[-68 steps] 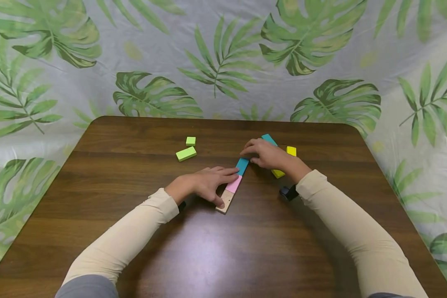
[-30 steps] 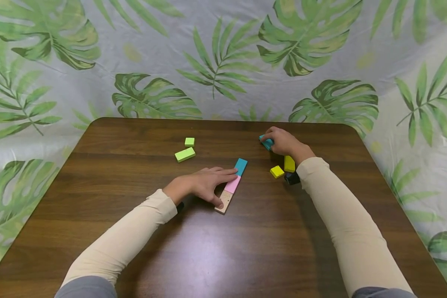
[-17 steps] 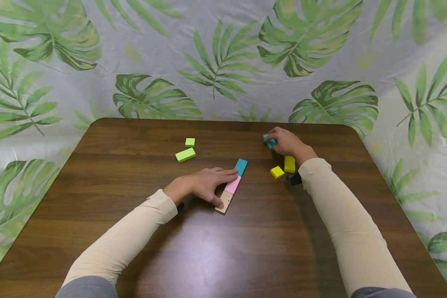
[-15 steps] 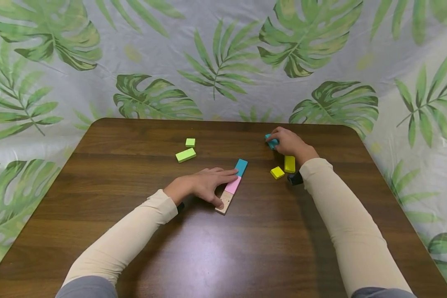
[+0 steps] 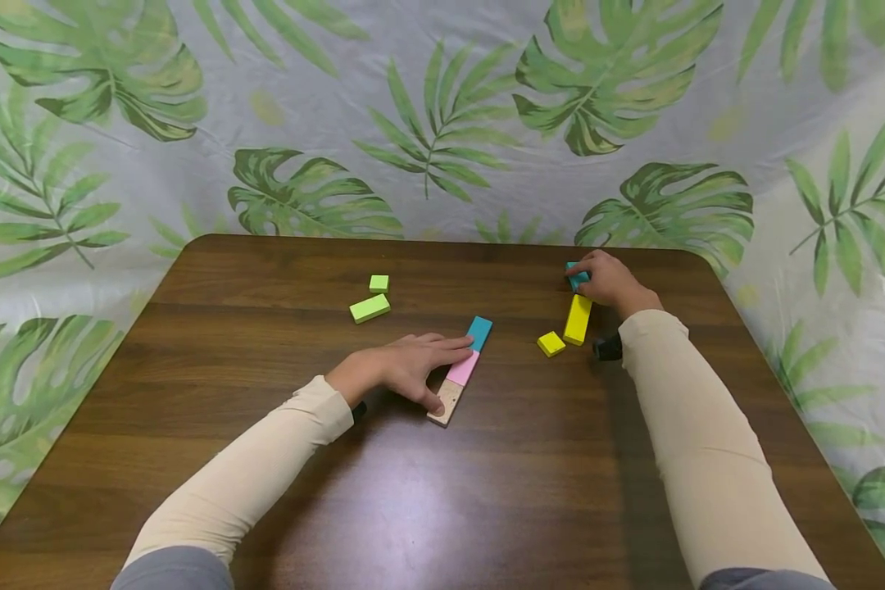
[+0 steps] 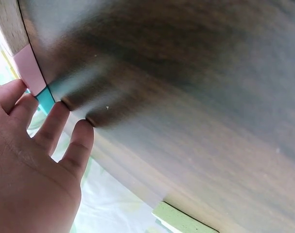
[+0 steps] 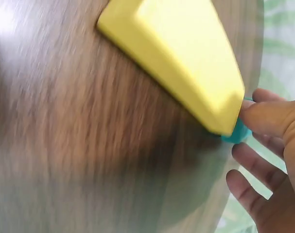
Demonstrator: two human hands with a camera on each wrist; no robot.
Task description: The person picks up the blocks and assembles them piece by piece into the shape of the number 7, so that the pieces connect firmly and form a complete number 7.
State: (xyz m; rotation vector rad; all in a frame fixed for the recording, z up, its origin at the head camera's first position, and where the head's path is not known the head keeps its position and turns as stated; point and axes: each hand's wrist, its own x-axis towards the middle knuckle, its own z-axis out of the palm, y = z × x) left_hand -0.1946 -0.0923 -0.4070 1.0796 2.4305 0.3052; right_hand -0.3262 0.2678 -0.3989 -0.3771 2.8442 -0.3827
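My left hand (image 5: 409, 366) rests over a straight row of a wooden block (image 5: 451, 395), a pink block (image 5: 462, 369) and a blue block (image 5: 481, 329). Its thumb touches the wooden one and fingertips lie by the pink-blue joint. In the left wrist view the hand (image 6: 35, 165) has its fingers extended beside the pink block (image 6: 29, 68). Farther back, my right hand (image 5: 608, 279) pinches another blue block (image 5: 577, 279), partly hidden by its fingers. A long yellow block (image 5: 578, 320) lies just in front; in the right wrist view this yellow block (image 7: 186, 58) partly covers the blue block (image 7: 237, 132).
On the wooden table (image 5: 265, 328), a small yellow block (image 5: 551, 344) lies left of the long one. Toward the back left are a small green block (image 5: 379, 283) and a longer green block (image 5: 369, 309). A leaf-patterned cloth (image 5: 472, 106) hangs behind the table.
My right hand has moved from near the row to the back right and taken hold of the blue block, which has shifted right. The long yellow block has turned slightly. My left hand stays put.
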